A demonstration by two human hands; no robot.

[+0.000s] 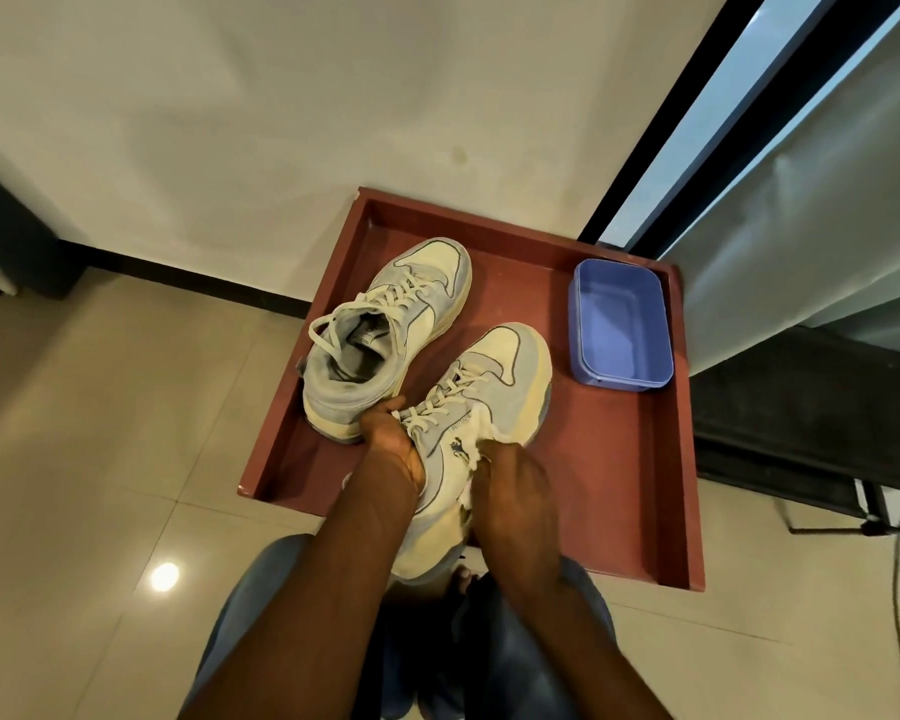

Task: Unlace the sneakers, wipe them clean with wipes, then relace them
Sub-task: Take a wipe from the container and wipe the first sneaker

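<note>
Left hand (393, 449) grips the near sneaker (489, 397); right hand (515, 491) presses a wipe (481, 439) against it.

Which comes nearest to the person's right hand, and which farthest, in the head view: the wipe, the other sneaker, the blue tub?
From the right hand:
1. The wipe, gripped in that hand against the held sneaker.
2. The other sneaker, lying left of the held one.
3. The blue tub, at the tray's far right corner.
</note>
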